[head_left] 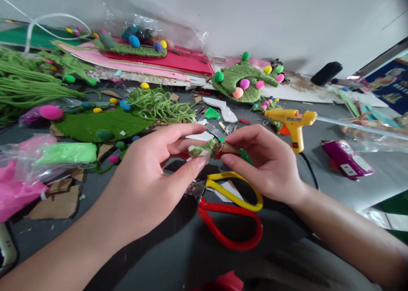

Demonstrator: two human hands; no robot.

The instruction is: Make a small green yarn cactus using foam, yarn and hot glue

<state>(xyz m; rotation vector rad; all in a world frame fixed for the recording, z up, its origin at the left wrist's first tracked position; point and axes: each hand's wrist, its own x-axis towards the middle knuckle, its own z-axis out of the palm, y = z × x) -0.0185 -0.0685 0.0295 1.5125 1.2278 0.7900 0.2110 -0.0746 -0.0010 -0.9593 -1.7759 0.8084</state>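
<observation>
Tabletop [334,195], dark grey and cluttered with green yarn [161,104], scissors [223,207] and a yellow glue gun [291,119], meets a pale wall [255,18]. Small green-and-white wrapped piece [204,148] is near the scissors, gripped by the left hand [156,167]; right hand [267,163] pinches a brownish bit [227,149] at its end.

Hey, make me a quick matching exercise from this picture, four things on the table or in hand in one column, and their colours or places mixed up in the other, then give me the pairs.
Things:
1. Glue gun
2. Scissors
3. Small green-and-white piece
4. Socket box

Places and colours:
A. Held in the left hand
B. Purple and white, farthest right of the four
C. Mostly yellow
D. Red and yellow handles

Right pairs: 1-C, 2-D, 3-A, 4-B
</observation>
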